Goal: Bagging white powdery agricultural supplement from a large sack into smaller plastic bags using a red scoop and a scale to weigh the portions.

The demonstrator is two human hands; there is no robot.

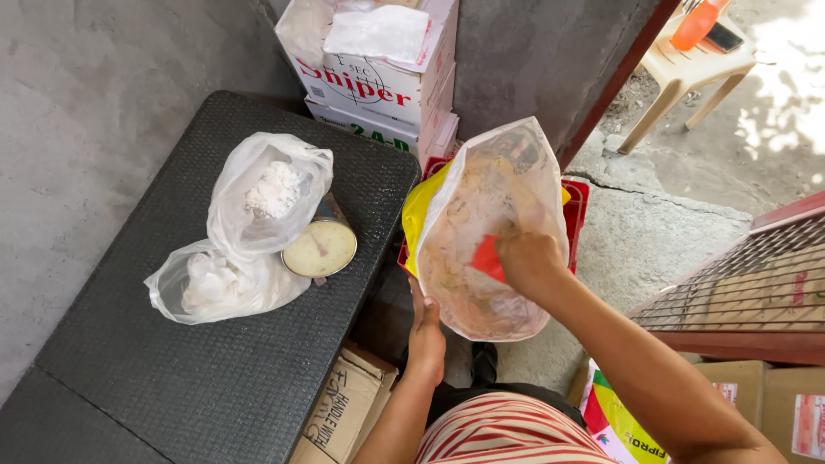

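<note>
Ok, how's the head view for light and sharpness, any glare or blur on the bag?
Head view: even shade over the black table and the clear bag, no glare there; right hand and left hand look sharp; sunlit ground by the plastic chair, top right, is washed out; edges bow slightly.

Bags (258,223) and tin (320,248) crowd the bench (172,378); near end bare.

Left hand (426,331) gripping low, right hand (528,258) raised, fingers curled closed
</note>
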